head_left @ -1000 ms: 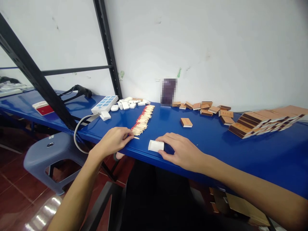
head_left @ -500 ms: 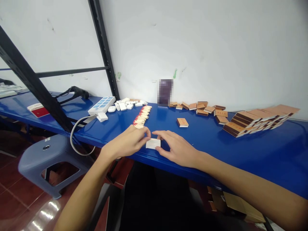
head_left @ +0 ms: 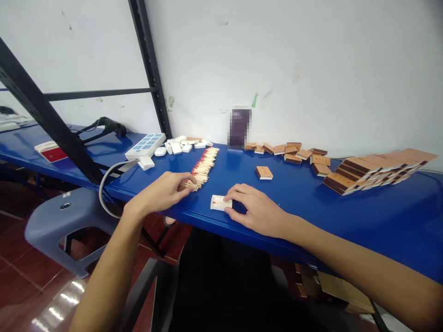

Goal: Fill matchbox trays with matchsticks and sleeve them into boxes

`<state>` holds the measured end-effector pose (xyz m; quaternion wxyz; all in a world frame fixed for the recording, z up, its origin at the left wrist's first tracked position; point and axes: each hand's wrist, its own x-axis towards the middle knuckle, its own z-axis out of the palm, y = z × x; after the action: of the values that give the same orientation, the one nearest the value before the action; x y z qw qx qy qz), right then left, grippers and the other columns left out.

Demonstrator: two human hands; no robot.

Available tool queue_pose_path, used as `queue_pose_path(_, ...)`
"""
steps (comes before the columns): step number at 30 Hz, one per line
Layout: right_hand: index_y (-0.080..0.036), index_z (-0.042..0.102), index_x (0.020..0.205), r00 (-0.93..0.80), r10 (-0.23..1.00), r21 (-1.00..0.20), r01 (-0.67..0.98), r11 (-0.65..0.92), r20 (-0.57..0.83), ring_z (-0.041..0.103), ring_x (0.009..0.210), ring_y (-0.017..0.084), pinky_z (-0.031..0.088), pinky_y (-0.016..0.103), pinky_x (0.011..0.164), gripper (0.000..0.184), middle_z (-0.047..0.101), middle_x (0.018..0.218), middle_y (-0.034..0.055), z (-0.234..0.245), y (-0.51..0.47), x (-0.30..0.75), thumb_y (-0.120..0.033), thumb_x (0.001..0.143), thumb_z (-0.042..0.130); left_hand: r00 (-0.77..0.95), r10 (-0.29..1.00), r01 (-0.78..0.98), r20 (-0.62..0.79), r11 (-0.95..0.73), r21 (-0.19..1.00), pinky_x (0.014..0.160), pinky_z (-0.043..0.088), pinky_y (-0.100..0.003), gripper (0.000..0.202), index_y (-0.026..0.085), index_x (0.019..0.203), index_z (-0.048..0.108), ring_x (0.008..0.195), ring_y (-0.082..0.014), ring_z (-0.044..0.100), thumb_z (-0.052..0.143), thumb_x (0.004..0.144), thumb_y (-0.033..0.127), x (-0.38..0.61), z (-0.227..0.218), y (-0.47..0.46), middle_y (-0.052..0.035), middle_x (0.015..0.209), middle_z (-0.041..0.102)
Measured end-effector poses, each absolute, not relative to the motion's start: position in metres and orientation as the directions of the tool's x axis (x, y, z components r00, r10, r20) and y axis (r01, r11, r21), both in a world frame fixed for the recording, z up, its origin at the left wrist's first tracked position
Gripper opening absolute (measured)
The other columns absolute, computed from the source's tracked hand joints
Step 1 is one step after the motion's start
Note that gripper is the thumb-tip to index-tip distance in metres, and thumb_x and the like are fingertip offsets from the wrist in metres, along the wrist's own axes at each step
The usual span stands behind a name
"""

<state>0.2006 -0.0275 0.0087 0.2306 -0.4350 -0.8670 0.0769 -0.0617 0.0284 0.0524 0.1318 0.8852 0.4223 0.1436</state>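
A row of red-tipped matches (head_left: 204, 167) lies on the blue table (head_left: 346, 216). My left hand (head_left: 162, 191) rests at the near end of that row, fingers pinched on a match or two. My right hand (head_left: 254, 210) lies on the table near its front edge, thumb and fingers holding a small white matchbox tray (head_left: 218, 202) that has a little red showing inside. A single brown matchbox (head_left: 264, 172) lies behind my right hand.
Several white trays (head_left: 180, 145) and a white power strip (head_left: 145, 145) lie at the back left. Brown matchboxes (head_left: 297, 153) line the wall, with stacked brown sleeves (head_left: 374, 173) at the right. A grey stool (head_left: 65, 216) stands on the floor left; a black shelf post (head_left: 148, 64) rises behind.
My left hand went from the match row to the white tray and then back to the near end of the row. The right hand has stayed on the tray.
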Motion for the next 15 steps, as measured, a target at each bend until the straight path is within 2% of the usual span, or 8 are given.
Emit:
queue_pose_path(3,-0.019,0.068,0.096,-0.530,0.777,-0.318,0.713,0.625,0.339,0.062,0.096,0.023,0.050,0.042,0.086,0.018,0.066,0.107,0.0091,0.009,-0.028,0.201,-0.031,0.095,0.054,0.575,0.811,0.760,0.105,-0.578,0.298,0.056,0.034,-0.025,0.027,0.020,0.103,0.068,0.056,-0.0133,0.049,0.051,0.092,0.038,-0.077,0.052,0.037,0.0030,0.062,0.055)
queue_pose_path(8,-0.021,0.071,0.092,-0.562,0.745,-0.306,0.683,0.663,0.361,0.061,0.094,0.023,0.050,0.041,0.083,0.018,0.067,0.106,0.0089,0.009,-0.029,0.200,-0.027,0.094,0.054,0.602,0.794,0.747,0.091,-0.599,0.289,0.056,0.033,-0.025,0.027,0.019,0.098,0.070,0.054,-0.0127,0.048,0.053,0.091,0.038,-0.078,0.048,0.044,0.0026,0.059,0.054)
queue_pose_path(15,-0.023,0.072,0.103,-0.585,0.732,-0.276,0.683,0.677,0.348,0.062,0.094,0.023,0.050,0.042,0.084,0.023,0.067,0.110,0.0093,0.009,-0.028,0.202,-0.029,0.097,0.051,0.583,0.809,0.775,0.078,-0.583,0.245,0.055,0.032,-0.026,0.024,0.021,0.089,0.072,0.055,-0.0133,0.049,0.055,0.089,0.037,-0.080,0.046,0.047,0.0015,0.059,0.056)
